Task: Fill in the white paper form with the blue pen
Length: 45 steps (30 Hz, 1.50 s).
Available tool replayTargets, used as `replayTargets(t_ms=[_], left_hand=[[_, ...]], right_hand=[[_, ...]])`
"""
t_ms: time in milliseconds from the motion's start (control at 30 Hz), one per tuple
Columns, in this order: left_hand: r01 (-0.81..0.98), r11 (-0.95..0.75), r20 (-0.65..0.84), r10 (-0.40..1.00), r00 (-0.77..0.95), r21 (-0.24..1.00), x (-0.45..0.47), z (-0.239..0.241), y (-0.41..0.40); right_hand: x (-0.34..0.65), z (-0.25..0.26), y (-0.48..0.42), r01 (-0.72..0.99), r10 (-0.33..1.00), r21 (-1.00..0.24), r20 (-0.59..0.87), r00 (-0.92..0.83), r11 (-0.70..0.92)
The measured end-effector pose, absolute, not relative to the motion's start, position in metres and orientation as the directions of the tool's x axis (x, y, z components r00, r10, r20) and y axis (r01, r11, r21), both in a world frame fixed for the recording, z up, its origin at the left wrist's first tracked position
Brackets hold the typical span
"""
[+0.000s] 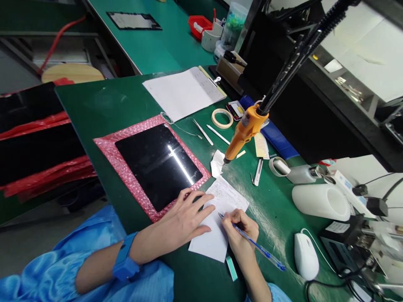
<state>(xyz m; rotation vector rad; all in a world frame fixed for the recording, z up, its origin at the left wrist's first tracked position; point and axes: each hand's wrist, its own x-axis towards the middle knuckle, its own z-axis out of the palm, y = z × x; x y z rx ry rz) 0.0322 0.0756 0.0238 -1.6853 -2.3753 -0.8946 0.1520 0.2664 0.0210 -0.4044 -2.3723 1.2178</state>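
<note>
My right hand [241,233] is closed round a blue pen [256,246], its tip touching a white sheet of paper [217,235] with handwriting on it. My left hand [185,216] lies flat with fingers spread, pressing on the paper's left edge, next to a black tablet [157,163] resting on pink bubble wrap [121,163]. A blue wrist strap [124,258] circles my left wrist. Both arms wear blue sleeves.
An orange electric screwdriver [242,134] hangs from a black arm above the green table [103,105]. Nearby lie a clipboard with paper [184,92], tape rolls [222,118], tweezers [203,132], a white mouse [306,256], a white cylinder [321,201] and a small teal block [231,268].
</note>
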Motion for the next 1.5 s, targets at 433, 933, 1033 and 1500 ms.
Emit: replayTargets(t_ms=[433, 933, 1033, 1500], left_hand=[[0.893, 0.218, 0.413, 0.826, -0.383, 0.394, 0.031, 0.024, 0.077], [0.893, 0.224, 0.405, 0.829, -0.385, 0.39, 0.032, 0.023, 0.077], [0.891, 0.227, 0.399, 0.831, -0.387, 0.392, 0.033, 0.023, 0.076], [0.886, 0.228, 0.374, 0.842, -0.388, 0.404, 0.03, 0.027, 0.075]], right_hand=[[0.151, 0.021, 0.266, 0.04, 0.447, -0.805, 0.287, -0.847, 0.592], [0.151, 0.022, 0.264, 0.055, 0.47, -0.813, 0.278, -0.838, 0.58], [0.15, 0.023, 0.264, 0.043, 0.466, -0.815, 0.287, -0.837, 0.578], [0.151, 0.027, 0.251, -0.018, 0.403, -0.802, 0.32, -0.858, 0.597]])
